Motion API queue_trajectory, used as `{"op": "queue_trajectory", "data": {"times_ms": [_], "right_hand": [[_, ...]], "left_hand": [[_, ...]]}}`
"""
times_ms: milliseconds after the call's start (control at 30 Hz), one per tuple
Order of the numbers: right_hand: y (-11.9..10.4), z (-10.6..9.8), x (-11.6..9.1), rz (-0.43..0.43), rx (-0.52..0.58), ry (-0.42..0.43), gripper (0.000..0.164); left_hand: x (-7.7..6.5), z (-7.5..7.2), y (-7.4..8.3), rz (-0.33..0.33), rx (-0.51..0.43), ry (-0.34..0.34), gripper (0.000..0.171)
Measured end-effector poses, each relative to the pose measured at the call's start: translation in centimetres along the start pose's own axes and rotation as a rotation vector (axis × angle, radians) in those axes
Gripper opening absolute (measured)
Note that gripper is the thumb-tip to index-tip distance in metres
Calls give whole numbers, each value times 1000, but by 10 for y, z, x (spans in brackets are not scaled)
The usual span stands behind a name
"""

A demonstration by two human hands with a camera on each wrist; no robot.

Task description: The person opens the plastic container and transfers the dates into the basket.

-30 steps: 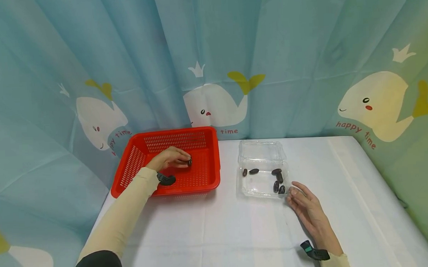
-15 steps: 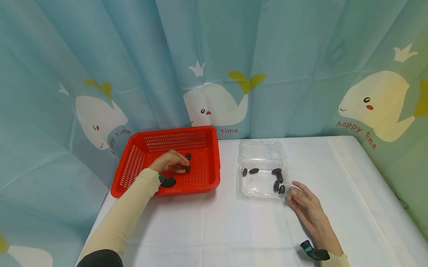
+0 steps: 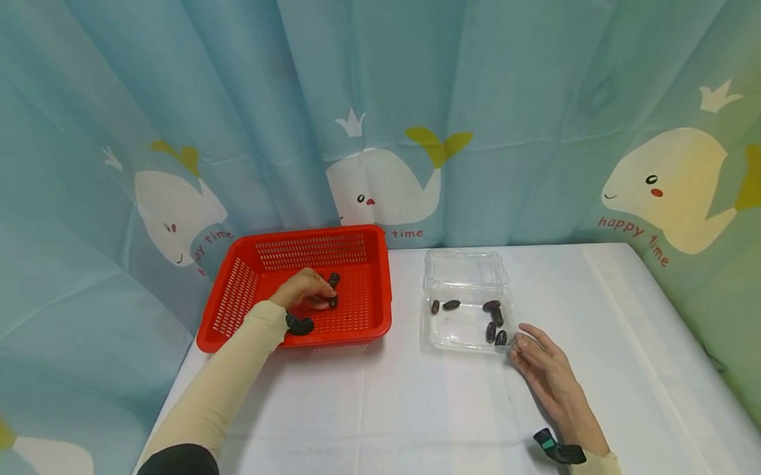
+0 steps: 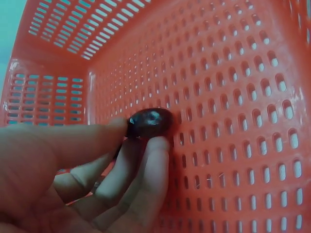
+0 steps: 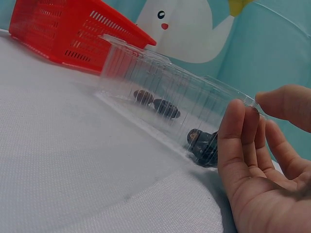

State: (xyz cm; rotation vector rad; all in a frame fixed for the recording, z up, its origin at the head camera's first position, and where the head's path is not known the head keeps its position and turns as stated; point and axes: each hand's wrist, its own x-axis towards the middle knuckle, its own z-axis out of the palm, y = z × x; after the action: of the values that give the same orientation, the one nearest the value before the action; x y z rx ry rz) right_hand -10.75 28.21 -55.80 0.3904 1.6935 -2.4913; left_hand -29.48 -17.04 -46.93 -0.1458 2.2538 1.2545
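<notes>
In the red basket, my left hand (image 3: 305, 289) reaches down with thumb and fingers bent around a glossy, dark oval fruit, date-like in shape. In the left wrist view a dark fruit (image 4: 151, 122) shows at the tips of the thumb and fingers. Another dark fruit (image 3: 334, 279) lies just beyond the fingertips in the head view. My right hand (image 3: 545, 368) holds the near right corner of a clear plastic clamshell box (image 3: 462, 343), its rim between thumb and fingers. Several dark fruits (image 5: 166, 108) lie inside the box, mostly toward its right side.
The red slotted basket (image 3: 383, 314) stands at the left back of the white-covered table (image 3: 399, 411). The box's hinged lid (image 3: 463, 266) lies folded back, away from me. A blue whale-print curtain (image 3: 508, 121) hangs behind the table.
My left hand has moved slightly toward me inside the basket, and a dark fruit beyond its fingertips has come into sight. The right hand and the box have stayed still.
</notes>
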Motion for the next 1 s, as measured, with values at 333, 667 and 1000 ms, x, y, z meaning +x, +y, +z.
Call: {"op": "queue_trajectory", "data": {"times_ms": [333,667,1000], "right_hand": [[1,1,0,5,13,2,31],[0,1,0,19,-5,14,32],[1,-1,0,14,7,10,33]], "left_hand": [[0,2,-1,39,49,42,18],[-14,-2,13,115,158,13,21],[-21,2,33,117,93,8,30]]}}
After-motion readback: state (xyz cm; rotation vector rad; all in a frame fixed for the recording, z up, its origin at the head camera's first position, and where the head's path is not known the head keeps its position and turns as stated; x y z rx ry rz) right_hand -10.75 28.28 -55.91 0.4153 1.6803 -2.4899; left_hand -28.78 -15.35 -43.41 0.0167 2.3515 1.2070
